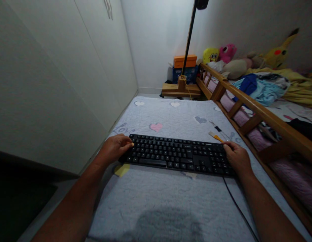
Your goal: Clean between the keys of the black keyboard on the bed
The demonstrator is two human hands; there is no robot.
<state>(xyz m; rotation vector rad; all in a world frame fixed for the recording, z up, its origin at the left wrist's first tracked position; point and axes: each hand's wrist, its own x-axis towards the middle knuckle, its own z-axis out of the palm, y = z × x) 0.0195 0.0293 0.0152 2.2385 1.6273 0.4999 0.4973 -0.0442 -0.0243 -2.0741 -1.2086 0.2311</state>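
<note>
A black full-size computer keyboard (166, 151) lies across the cloth-covered surface, its keys facing up. My left hand (117, 148) grips its left end, with the thumb on top near the edge keys. At the other end, my right hand (236, 156) is closed around the right edge by the number pad. The fingers under both ends are hidden. A black cable (235, 200) runs from the keyboard's near side toward me. Just beyond the right hand lies a small brush with a yellow handle (217, 137). Behind that is a thin pale tool with a black band (217, 128).
A light quilted cloth (156, 195) with printed hearts covers the surface. White cabinet doors (70, 67) stand on the left. A wooden bed rail (262, 114) runs along the right, with plush toys behind it. Beyond the far edge are a wooden stand (171, 89) and an orange box (185, 61).
</note>
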